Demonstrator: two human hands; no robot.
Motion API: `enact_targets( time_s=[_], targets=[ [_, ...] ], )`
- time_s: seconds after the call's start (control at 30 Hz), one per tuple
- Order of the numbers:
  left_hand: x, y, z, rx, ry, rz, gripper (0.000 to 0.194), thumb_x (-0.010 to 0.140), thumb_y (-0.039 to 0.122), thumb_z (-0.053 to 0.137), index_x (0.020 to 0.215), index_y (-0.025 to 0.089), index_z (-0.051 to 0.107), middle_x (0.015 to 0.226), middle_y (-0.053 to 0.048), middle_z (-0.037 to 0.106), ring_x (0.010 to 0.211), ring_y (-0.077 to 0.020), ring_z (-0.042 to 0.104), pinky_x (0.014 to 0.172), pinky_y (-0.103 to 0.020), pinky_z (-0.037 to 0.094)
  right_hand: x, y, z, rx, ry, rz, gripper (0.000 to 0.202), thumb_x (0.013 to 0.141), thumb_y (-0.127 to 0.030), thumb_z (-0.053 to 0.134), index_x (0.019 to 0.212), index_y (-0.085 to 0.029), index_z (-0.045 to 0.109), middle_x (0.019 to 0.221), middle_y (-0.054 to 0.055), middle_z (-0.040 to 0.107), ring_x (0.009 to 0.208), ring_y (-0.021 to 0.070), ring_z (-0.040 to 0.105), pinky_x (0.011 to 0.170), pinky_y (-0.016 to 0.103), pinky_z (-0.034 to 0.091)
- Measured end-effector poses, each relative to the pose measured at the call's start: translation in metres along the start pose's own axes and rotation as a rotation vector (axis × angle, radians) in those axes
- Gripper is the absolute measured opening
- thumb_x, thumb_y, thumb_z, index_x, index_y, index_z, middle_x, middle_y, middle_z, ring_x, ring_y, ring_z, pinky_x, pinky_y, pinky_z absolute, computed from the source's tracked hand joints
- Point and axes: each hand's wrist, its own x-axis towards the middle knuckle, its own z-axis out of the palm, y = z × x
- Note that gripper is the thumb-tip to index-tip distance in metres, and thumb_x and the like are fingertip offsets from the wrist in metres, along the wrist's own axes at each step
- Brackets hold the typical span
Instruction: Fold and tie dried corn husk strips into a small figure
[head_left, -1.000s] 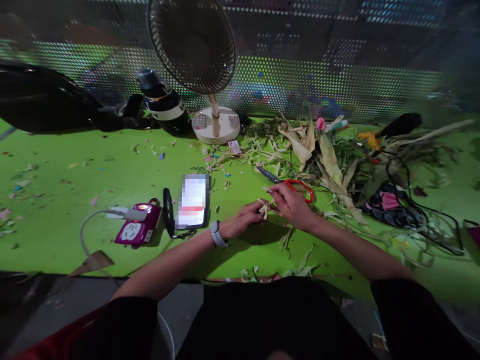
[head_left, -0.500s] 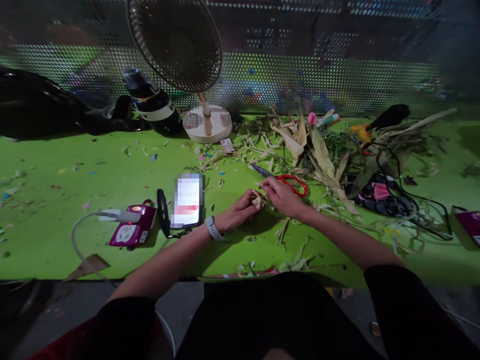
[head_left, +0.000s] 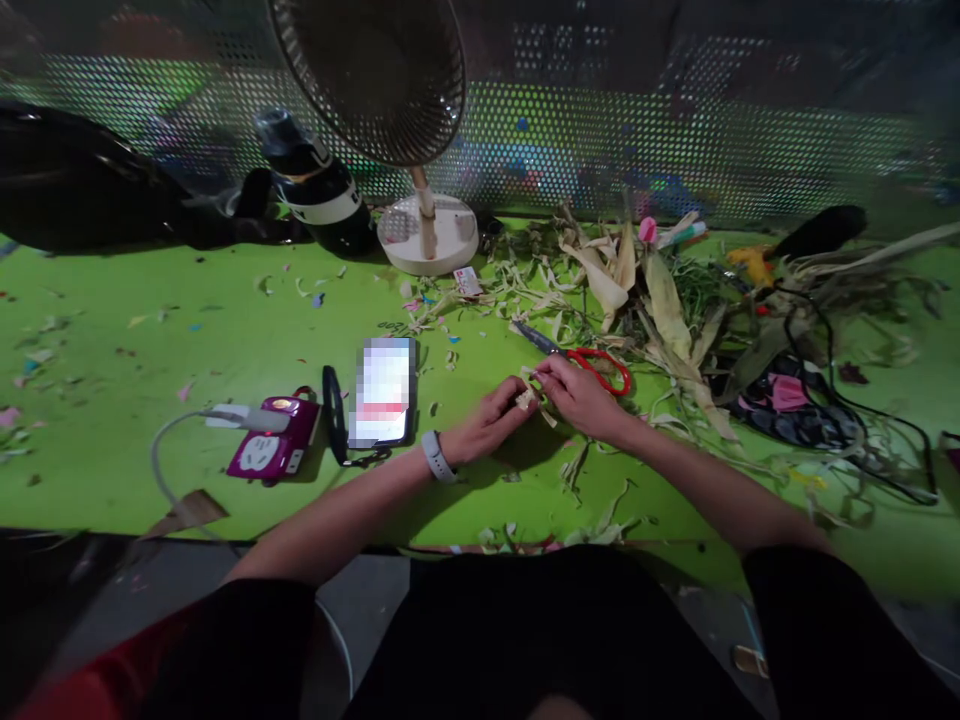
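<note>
My left hand (head_left: 491,420), with a grey band at its wrist, is closed on a small pale husk bundle (head_left: 526,399). Against it, the fingers of my right hand (head_left: 574,397) pinch a thin pale husk strip (head_left: 550,415) at the bundle's edge. Scissors (head_left: 600,368) with red handles lie just behind my right hand, their dark blades pointing back and left. Dried corn husks (head_left: 664,300) are heaped beyond the scissors.
Left of my hands are a lit phone (head_left: 384,390), a round black object (head_left: 334,415) and a purple power adapter (head_left: 274,440) with a cable. Behind stand a fan (head_left: 427,235) and a dark bottle (head_left: 322,200). A black cord (head_left: 832,370) lies at right.
The camera view has shifted, so most things appear slightly further right. Both hands stay together at the bundle, and a pale strip now hangs out below the right fingers.
</note>
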Motion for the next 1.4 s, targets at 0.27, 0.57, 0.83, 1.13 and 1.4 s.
enact_targets(
  time_s=[0.27, 0.57, 0.83, 1.13, 1.4],
  targets=[
    [-0.003, 0.002, 0.001, -0.260, -0.033, -0.016, 0.029, 0.088, 0.041, 0.049, 0.105, 0.017, 0.047, 0.091, -0.004, 0.053, 0.079, -0.0143, 0.048, 0.074, -0.029, 0.040, -0.002, -0.009, -0.007, -0.065, 0.113, -0.077, 0.022, 0.093, -0.035, 0.038, 0.093, -0.020, 0.055, 0.064, -0.001, 0.057, 0.054, 0.0140, 0.049, 0.055, 0.025, 0.033],
    [-0.005, 0.005, 0.000, -0.178, -0.045, 0.018, 0.031, 0.090, 0.044, 0.048, 0.105, 0.017, 0.046, 0.095, -0.006, 0.054, 0.084, -0.0139, 0.050, 0.076, -0.028, 0.041, -0.002, -0.011, -0.008, -0.101, 0.128, -0.089, 0.024, 0.094, -0.035, 0.037, 0.095, -0.019, 0.055, 0.065, 0.001, 0.059, 0.055, 0.0149, 0.052, 0.054, 0.025, 0.035],
    [-0.002, 0.002, 0.007, -0.192, 0.135, 0.067, 0.031, 0.089, 0.047, 0.049, 0.097, 0.017, 0.048, 0.075, 0.001, 0.053, 0.064, -0.0089, 0.047, 0.061, -0.023, 0.039, -0.006, -0.015, -0.009, -0.096, 0.283, -0.201, 0.026, 0.095, -0.035, 0.038, 0.100, -0.021, 0.059, 0.082, 0.005, 0.066, 0.066, 0.0161, 0.058, 0.065, 0.029, 0.044],
    [-0.002, 0.002, 0.011, -0.296, 0.273, 0.055, 0.031, 0.090, 0.048, 0.045, 0.097, 0.019, 0.044, 0.071, 0.003, 0.052, 0.050, -0.0054, 0.036, 0.048, -0.020, 0.032, -0.020, -0.023, -0.007, -0.356, 0.392, -0.450, 0.024, 0.094, -0.024, 0.043, 0.100, -0.020, 0.065, 0.083, 0.008, 0.060, 0.079, 0.0188, 0.055, 0.071, 0.032, 0.046],
    [-0.006, 0.004, 0.019, -0.266, 0.303, 0.070, 0.025, 0.093, 0.044, 0.040, 0.097, 0.019, 0.042, 0.079, 0.000, 0.052, 0.055, -0.0065, 0.041, 0.053, -0.022, 0.038, -0.022, -0.022, -0.002, -0.617, 0.405, -0.586, 0.026, 0.092, -0.019, 0.044, 0.102, -0.016, 0.067, 0.078, 0.008, 0.062, 0.073, 0.0189, 0.052, 0.067, 0.033, 0.038]
  ],
)
